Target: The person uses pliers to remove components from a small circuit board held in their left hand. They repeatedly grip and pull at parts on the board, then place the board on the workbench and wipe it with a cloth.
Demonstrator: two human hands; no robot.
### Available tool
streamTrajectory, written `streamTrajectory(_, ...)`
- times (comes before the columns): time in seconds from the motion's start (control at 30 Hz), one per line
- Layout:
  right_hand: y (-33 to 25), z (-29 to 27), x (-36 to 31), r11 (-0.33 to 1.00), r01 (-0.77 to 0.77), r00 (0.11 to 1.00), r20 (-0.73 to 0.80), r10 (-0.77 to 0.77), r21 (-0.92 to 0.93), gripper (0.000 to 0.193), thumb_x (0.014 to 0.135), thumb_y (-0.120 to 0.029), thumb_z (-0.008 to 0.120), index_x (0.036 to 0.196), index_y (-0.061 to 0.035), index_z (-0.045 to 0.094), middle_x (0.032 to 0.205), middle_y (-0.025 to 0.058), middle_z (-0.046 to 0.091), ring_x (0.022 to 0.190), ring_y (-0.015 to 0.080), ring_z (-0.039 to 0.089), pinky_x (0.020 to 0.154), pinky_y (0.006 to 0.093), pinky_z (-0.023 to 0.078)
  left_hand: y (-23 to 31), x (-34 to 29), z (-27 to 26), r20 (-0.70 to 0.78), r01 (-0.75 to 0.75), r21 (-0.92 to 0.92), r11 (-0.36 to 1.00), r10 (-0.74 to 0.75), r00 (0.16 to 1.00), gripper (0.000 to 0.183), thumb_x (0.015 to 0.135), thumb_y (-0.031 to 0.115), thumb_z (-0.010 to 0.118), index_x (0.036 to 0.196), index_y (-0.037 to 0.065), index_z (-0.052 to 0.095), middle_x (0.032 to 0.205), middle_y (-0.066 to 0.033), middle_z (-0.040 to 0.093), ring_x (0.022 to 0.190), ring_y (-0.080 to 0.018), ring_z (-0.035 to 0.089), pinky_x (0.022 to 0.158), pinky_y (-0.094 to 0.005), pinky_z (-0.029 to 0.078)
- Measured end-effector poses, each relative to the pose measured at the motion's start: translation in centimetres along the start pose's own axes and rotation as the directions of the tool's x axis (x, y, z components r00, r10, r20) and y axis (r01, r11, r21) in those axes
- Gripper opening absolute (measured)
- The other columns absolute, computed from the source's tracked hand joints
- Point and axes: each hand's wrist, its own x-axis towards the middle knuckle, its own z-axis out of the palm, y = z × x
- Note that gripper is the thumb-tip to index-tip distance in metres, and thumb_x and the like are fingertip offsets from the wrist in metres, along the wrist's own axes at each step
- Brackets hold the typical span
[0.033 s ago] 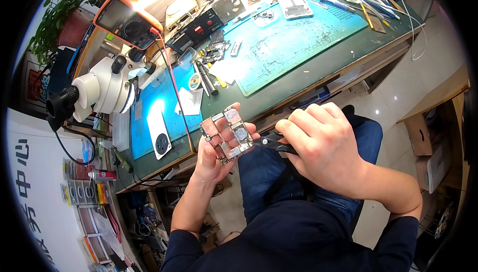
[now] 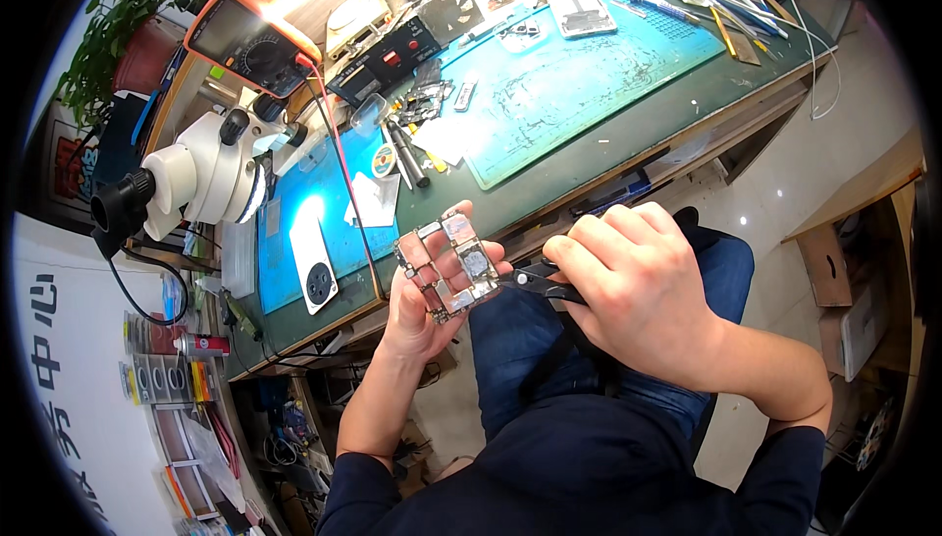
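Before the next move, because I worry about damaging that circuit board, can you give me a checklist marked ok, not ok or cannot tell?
1. Circuit board held in the left hand: ok.
2. Black pliers gripped in the right hand: ok.
3. Pliers' tips at the board's right edge: ok.
4. Tips clear of small components: cannot tell, too small.
5. Board resting on the large blue mat: not ok, held up by hand.

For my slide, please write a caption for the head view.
Left hand holds a circuit board; right hand holds pliers at its edge.
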Motion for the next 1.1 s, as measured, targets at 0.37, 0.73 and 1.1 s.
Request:
streamTrajectory(0.37, -0.2, -0.3, 0.2, 0.994, -0.064, 0.997, 0.045, 0.060, 0.093, 0.026, 0.070, -0.014, 0.078, 0.089, -0.0098, 0.062, 0.084, 0.0039, 0.056, 0.084, 0.0224, 0.059, 0.078, 0.0372, 0.044, 0.9, 0.2, 0.4, 0.029, 0.081, -0.055, 0.995, -0.079, 0.996, 0.107, 0.076, 0.058, 0.084, 0.152, 0.001, 0.034, 0.144, -0.0207, 0.053, 0.129, -0.0376, 0.059, 0.108, -0.0528, 0.052)
streamTrajectory(0.73, -0.3, -0.1, 0.2, 0.966, -0.155, 0.988, 0.060, 0.145, 0.208, 0.035, 0.069, -0.012, 0.082, 0.100, -0.0081, 0.067, 0.091, 0.0040, 0.061, 0.088, 0.0245, 0.061, 0.081, 0.0385, 0.047, 0.7, -0.3, 1.1, -0.014, -0.083, -0.080, 0.993, 0.082, 0.997, 0.103, 0.070, 0.027, 0.096, 0.151, 0.003, 0.037, 0.144, -0.0152, 0.051, 0.137, -0.0403, 0.051, 0.110, -0.0489, 0.052)
streamTrajectory(1.1, -1.7, 2.2, 0.1, -0.358, -0.655, 0.647, 0.739, 0.189, 0.665, 0.024, 0.096, -0.020, 0.074, 0.109, -0.0014, 0.070, 0.093, 0.0012, 0.070, 0.079, 0.0064, 0.060, 0.071, 0.0234, 0.049, -1.4, -0.8, 1.8, 0.142, -0.489, 0.292, 0.822, 0.468, 0.872, 0.088, 0.079, 0.014, 0.089, 0.145, 0.014, 0.031, 0.153, -0.0221, 0.032, 0.139, -0.0387, 0.049, 0.111, -0.0506, 0.050)
